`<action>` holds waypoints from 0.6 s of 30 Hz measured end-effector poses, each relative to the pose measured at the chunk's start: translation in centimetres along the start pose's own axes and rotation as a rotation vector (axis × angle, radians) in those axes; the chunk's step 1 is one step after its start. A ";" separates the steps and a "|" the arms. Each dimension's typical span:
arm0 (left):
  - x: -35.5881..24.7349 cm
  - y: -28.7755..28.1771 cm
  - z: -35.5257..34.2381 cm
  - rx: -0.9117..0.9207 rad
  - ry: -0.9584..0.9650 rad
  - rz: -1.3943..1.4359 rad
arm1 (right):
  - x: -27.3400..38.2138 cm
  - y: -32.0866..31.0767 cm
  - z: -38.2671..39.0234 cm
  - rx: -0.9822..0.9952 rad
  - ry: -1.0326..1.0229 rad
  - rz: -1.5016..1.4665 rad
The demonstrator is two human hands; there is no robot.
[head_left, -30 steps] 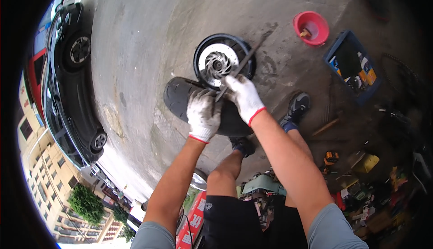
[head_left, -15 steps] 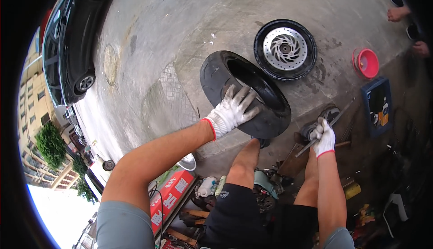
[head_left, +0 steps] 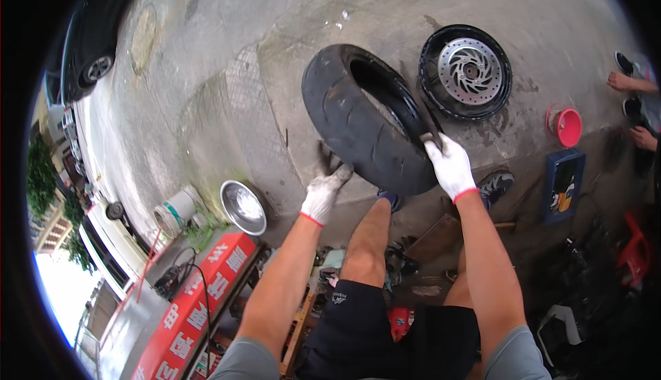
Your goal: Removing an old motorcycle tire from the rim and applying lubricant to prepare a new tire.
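Note:
A black motorcycle tyre [head_left: 358, 129] stands tilted in front of me, its hollow inside facing up and to the right. My right hand [head_left: 451, 166], in a white knitted glove with a red cuff, grips the tyre's right edge, fingers closed round its rim. My left hand [head_left: 325, 191], gloved alike with dirty fingertips, is at the lower left of the tread. Its fingers are spread and slightly blurred, and the thumb comes up to the rubber; whether it presses there I cannot tell. Beyond the tyre, a black wheel [head_left: 506, 80] with a silver brake disc lies flat on the concrete.
To the right are a pink bucket [head_left: 569, 128] and a blue tray [head_left: 551, 187] with small items. A metal basin [head_left: 242, 208], a white bucket [head_left: 172, 213] and a red signboard [head_left: 196, 314] are at left. Another person's hands [head_left: 623, 82] show at far right.
My left hand has slid from the tyre's upper side to its lower left. My right hand has let go of a metal bar and taken the tyre's edge. The tyre stands more upright.

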State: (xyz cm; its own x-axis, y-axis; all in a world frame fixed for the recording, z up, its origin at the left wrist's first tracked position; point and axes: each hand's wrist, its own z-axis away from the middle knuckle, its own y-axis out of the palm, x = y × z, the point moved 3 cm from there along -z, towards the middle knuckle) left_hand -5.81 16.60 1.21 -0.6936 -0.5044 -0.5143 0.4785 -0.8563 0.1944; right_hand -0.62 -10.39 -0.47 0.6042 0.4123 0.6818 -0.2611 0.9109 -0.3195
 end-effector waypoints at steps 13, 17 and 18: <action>-7.4 -1.6 -3.7 -0.052 -0.014 0.219 | 9.4 7.7 -2.0 0.167 0.193 -0.347; -13.1 -5.5 -1.9 -0.307 0.122 -0.515 | 8.2 8.9 -0.8 0.143 0.233 -0.378; -14.0 -6.0 -1.2 -0.386 0.065 -0.637 | 6.3 8.7 -0.7 0.134 0.252 -0.378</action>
State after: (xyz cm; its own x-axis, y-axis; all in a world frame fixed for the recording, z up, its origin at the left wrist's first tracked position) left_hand 1.68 28.91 6.27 -0.8724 0.0944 -0.4796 0.1575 -0.8746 -0.4585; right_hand 1.44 0.16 0.60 0.8353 0.0495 0.5475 -0.0721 0.9972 0.0197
